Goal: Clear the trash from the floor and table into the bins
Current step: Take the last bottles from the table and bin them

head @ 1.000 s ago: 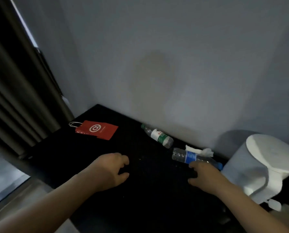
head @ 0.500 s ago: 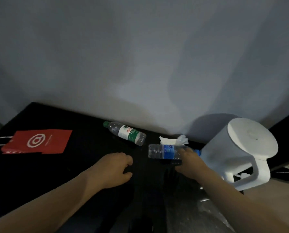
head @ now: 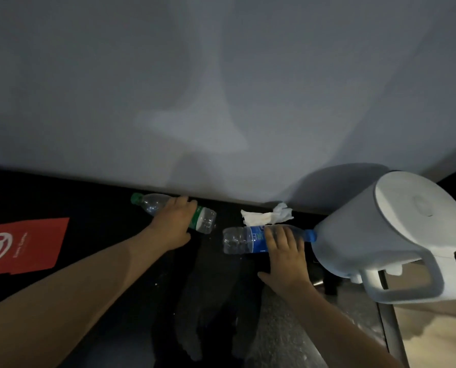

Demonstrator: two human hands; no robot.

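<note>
Two empty plastic bottles lie on the black table point(head: 94, 264) near the wall. My left hand point(head: 175, 224) lies over the middle of the green-capped bottle point(head: 152, 202), fingers curled round it. My right hand point(head: 285, 257) grips the blue-capped bottle point(head: 238, 240) around its blue label, with its cap touching the kettle. A crumpled white tissue point(head: 266, 216) lies just behind that bottle, against the wall.
A white electric kettle point(head: 396, 229) stands at the right end of the table, handle toward me. A flat red paper bag point(head: 25, 244) lies at the left. The grey wall point(head: 221, 88) runs right behind the bottles.
My left hand has reached forward from the table's middle onto the green-capped bottle. My right hand has closed round the blue-capped bottle. The view has swung right and nearer.
</note>
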